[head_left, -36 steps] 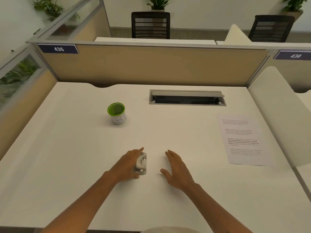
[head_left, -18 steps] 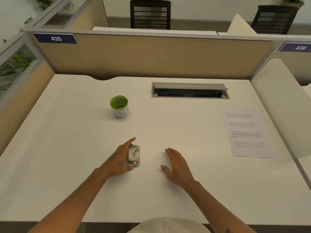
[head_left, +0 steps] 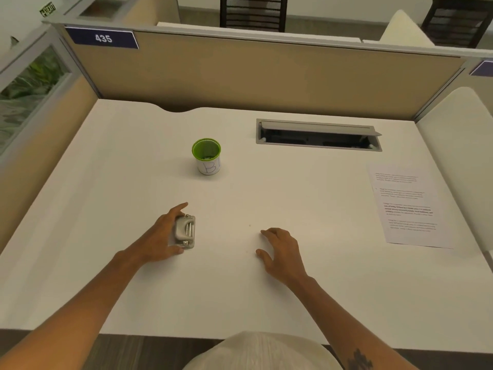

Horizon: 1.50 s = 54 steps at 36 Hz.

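A small grey metal hole punch (head_left: 185,232) lies on the white desk (head_left: 240,284) in front of me. My left hand (head_left: 162,235) grips it from its left side, index finger stretched past its far end and thumb at its near end. My right hand (head_left: 282,253) rests on the desk to the right of the punch, apart from it, fingers loosely bent and holding nothing. Further back stands a green-rimmed cup (head_left: 206,156) with a white label marked "B1".
A printed sheet of paper (head_left: 408,206) lies at the right of the desk. An open grey cable tray (head_left: 317,134) is set into the desk at the back. Beige partition walls (head_left: 266,76) close the back and left; a white divider (head_left: 458,145) stands at the right.
My left hand has slid the hole punch a little to the left, away from my right hand. The camera has tilted further down. My right hand's fingers have curled slightly.
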Available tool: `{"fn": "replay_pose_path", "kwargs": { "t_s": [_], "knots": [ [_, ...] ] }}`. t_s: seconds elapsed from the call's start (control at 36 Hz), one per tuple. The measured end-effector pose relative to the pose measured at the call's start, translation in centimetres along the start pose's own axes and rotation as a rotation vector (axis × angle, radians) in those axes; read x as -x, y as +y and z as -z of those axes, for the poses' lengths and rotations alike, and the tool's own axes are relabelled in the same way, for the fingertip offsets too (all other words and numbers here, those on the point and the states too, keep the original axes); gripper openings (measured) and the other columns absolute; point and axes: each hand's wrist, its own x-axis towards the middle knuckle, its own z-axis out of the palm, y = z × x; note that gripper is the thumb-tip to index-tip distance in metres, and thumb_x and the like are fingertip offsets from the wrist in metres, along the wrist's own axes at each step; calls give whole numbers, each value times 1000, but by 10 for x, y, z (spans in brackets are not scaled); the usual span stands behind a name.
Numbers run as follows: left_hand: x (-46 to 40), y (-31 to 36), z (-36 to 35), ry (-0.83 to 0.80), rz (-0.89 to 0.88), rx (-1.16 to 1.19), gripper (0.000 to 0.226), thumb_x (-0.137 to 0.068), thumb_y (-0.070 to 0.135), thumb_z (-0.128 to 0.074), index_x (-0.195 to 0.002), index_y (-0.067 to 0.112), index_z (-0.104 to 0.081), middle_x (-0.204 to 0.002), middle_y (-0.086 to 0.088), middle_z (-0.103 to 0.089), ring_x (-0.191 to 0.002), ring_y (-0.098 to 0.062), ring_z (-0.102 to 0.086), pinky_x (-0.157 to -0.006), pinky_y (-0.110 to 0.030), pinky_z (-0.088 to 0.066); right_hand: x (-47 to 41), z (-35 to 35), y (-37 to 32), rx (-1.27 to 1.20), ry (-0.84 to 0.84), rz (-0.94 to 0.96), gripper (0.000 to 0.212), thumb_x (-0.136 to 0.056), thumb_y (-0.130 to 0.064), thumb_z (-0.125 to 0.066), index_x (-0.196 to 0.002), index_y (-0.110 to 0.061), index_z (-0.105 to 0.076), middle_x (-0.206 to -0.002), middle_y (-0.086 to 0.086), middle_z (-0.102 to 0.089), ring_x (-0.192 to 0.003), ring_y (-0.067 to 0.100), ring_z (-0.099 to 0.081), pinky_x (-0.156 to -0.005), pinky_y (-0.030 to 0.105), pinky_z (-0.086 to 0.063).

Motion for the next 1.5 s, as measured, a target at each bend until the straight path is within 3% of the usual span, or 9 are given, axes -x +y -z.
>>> {"fn": "replay_pose_path", "kwargs": {
  "t_s": [0.36,0.5,0.67,0.86,1.03,1.22,1.42,1.5],
  "knots": [
    [9,-26,19,-52,-14,11,131,-72,20,-92,-164,54,-5,-158,13,-43,-146,-17,-45,-124,-44,-37,-34,-7,-35,157,-57,-15,49,-101,-43,-63,-146,-25,-62,-143,1,-59,-130,29,-53,-105,44,-42],
    [9,-29,18,-61,-21,4,128,-75,19,-90,-165,52,-5,-162,14,-40,-149,-14,-41,-124,-39,-34,-37,-8,-40,194,-57,-18,39,-102,-40,-60,-138,-27,-66,-139,-1,-58,-125,28,-52,-101,43,-40],
    [11,-35,13,-41,-44,-6,122,-81,13,-88,-167,44,-9,-167,16,-32,-156,-11,-33,-130,-42,-30,-27,-8,-40,180,-41,-8,32,-101,-30,-63,-131,-26,-71,-134,3,-62,-121,32,-56,-96,43,-45],
    [20,-37,-1,27,-43,12,123,-79,16,-90,-167,44,-9,-168,14,-27,-157,-17,-28,-127,-39,-28,3,-14,-36,123,-8,41,29,-94,-24,-74,-122,-25,-78,-127,6,-66,-114,35,-61,-95,46,-48],
    [31,-36,-12,92,-61,-12,117,-81,17,-91,-168,31,-15,-169,14,-26,-154,-18,-29,-128,-39,-29,14,-17,-40,70,73,39,19,-87,-21,-85,-106,-23,-86,-112,6,-73,-102,35,-67,-87,46,-54],
    [38,-30,-22,160,-40,-2,117,-79,26,-93,-168,30,-18,-170,14,-27,-154,-12,-25,-127,-38,-28,10,-20,-48,33,162,-45,7,-89,-23,-85,-94,-25,-89,-100,2,-77,-98,31,-66,-81,43,-49],
    [42,-23,-35,314,-36,-64,113,-80,37,-92,-168,24,-22,-174,1,-21,-160,-27,-20,-129,-40,-22,5,-20,-47,32,188,-59,5,-88,-21,-85,-84,-22,-88,-86,-4,-78,-92,30,-66,-76,44,-52],
    [45,-18,-40,382,-44,-88,111,-81,41,-90,-167,23,-23,-175,-1,-18,-160,-28,-20,-130,-48,-25,6,-21,-47,65,196,-35,9,-86,-13,-84,-80,-19,-86,-81,-4,-78,-85,31,-65,-70,43,-53]
  ]
}}
